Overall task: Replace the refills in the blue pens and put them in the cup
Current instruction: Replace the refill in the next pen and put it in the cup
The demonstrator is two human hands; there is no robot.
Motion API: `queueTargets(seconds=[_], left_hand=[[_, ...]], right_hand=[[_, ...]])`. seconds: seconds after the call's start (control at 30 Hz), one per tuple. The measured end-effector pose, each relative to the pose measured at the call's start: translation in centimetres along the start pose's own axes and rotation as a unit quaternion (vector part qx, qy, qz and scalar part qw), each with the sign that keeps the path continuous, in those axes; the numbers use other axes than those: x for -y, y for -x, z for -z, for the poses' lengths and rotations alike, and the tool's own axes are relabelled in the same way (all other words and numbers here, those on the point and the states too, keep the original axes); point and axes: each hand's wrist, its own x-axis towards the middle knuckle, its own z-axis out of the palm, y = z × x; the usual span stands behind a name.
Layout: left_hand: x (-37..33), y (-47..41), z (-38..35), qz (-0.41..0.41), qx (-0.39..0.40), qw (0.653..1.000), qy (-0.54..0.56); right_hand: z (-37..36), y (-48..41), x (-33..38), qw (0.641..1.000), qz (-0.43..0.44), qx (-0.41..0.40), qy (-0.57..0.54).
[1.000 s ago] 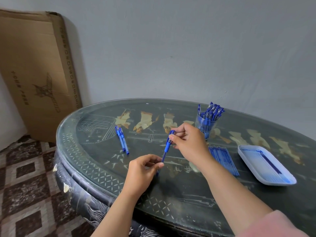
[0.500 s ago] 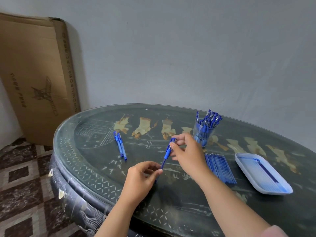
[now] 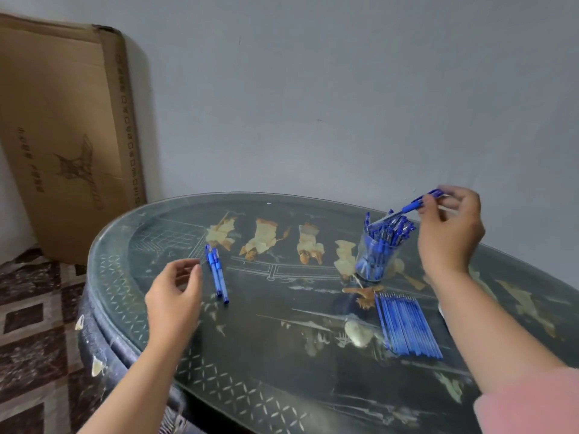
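Head view: right hand [image 3: 449,233] pinches a blue pen [image 3: 407,209] above the cup [image 3: 376,258], tip down at the pens in it. Left hand [image 3: 174,296], fingers loosely curled, empty, sits beside two pens [image 3: 217,277] on the table [image 3: 282,339]. Refills [image 3: 407,327] lie near the cup.

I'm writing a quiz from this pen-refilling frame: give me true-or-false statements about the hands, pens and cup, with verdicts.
1. The right hand pinches a blue plastic pen above the clear cup full of blue pens. True.
2. The left hand grips a pen. False: it holds nothing and is beside two blue pens lying on the table.
3. The loose blue refills lie side by side on the glass-topped round table, nearer the person than the cup. True.
4. The cup lies tipped over. False: it stands upright.
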Motion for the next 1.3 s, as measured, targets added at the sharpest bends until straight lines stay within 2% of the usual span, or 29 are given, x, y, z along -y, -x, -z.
queueTargets(seconds=[0.17, 0.43, 0.53, 0.7, 0.8, 0.9, 1.0, 1.1, 1.2, 1.3], left_hand=[[2.0, -1.5, 0.1, 0.008, 0.008, 0.998, -0.064], [2.9, -1.7, 0.0, -0.005, 0.004, 0.998, -0.056], [3.0, -1.8, 0.0, -0.005, 0.001, 0.998, -0.060], [3.0, -1.8, -0.1, 0.002, 0.003, 0.998, -0.064], [3.1, -1.9, -0.1, 0.007, 0.008, 0.998, -0.065], [3.2, -1.9, -0.1, 0.007, 0.009, 0.997, -0.072], [3.2, -2.0, -0.2, 0.009, 0.009, 0.997, -0.076], [3.3, -2.0, -0.2, 0.006, 0.007, 0.996, -0.086], [3.3, -2.0, -0.1, 0.006, 0.005, 0.997, -0.079], [3.4, -2.0, -0.1, 0.002, 0.003, 0.997, -0.078]], right_hand=[[-1.9, -0.9, -1.6, 0.998, 0.035, 0.027, 0.048], [-3.9, -1.1, -3.7, 0.975, 0.040, 0.120, 0.180], [-4.5, -1.5, -4.9, 0.956, 0.058, 0.147, 0.246], [-4.7, -1.8, -5.9, 0.900, 0.104, 0.183, 0.382], [-4.9, -1.8, -6.0, 0.894, 0.100, 0.189, 0.395], [-5.2, -1.1, -5.3, 0.906, 0.105, 0.159, 0.377], [-6.5, 2.4, -3.3, 0.926, 0.170, 0.125, 0.314], [-8.9, 9.1, -1.2, 0.921, 0.194, 0.218, 0.259], [-11.2, 16.0, 0.5, 0.896, 0.105, 0.376, 0.210], [-12.8, 20.2, 1.2, 0.867, 0.010, 0.459, 0.193]])
